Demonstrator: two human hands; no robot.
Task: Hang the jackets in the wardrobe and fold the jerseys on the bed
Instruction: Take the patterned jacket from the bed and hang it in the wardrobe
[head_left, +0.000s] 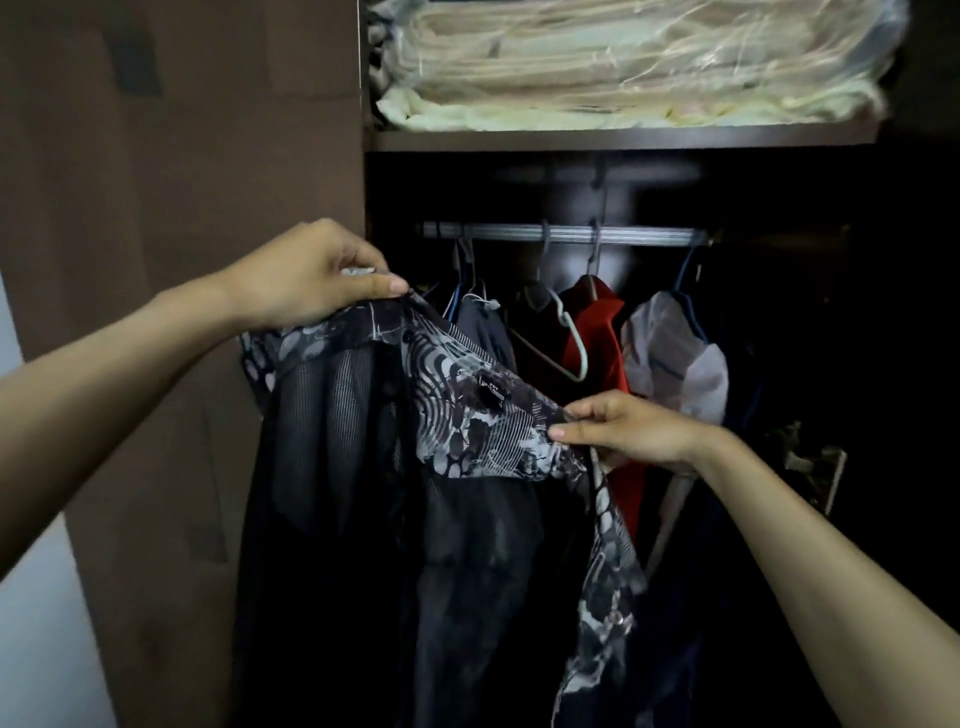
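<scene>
At the open wardrobe: the person stands facing the hanging space, both arms raised in front of it.
Jacket: a dark patterned jacket (467, 415) with a sheer black lining is held up in front of the rail (561, 234), not yet on it; its body hangs down freely below the hands.
Left hand: the left hand (317, 275) pinches the jacket's upper edge at one shoulder, thumb on top and fingers curled under; something pale shows inside the grip, possibly a hanger hook, but I cannot tell.
Right hand: the right hand (623, 431) pinches the collar edge lower and to the right, fingers closed on the cloth.
Why held so: the two grips spread the neckline, with the label side facing out; I judge this opens the shoulders so a hanger can seat properly.
Free hanger: a pale hanger (566, 338) hangs on the rail just behind the jacket, seemingly without a garment on it.
Rail contents: a red garment (597, 332) and a pale garment (675, 353) hang to the right, a dark one to the left.
Shelf above: the shelf (623, 139) carries bedding wrapped in plastic (623, 62).
Door: the brown wardrobe door (182, 156) stands open on the left.
Step judged: seating the jacket before hooking it on the rail; the gap left of the red garment looks like the likely spot.
Risk: the sheer lining could snag or slip off.
</scene>
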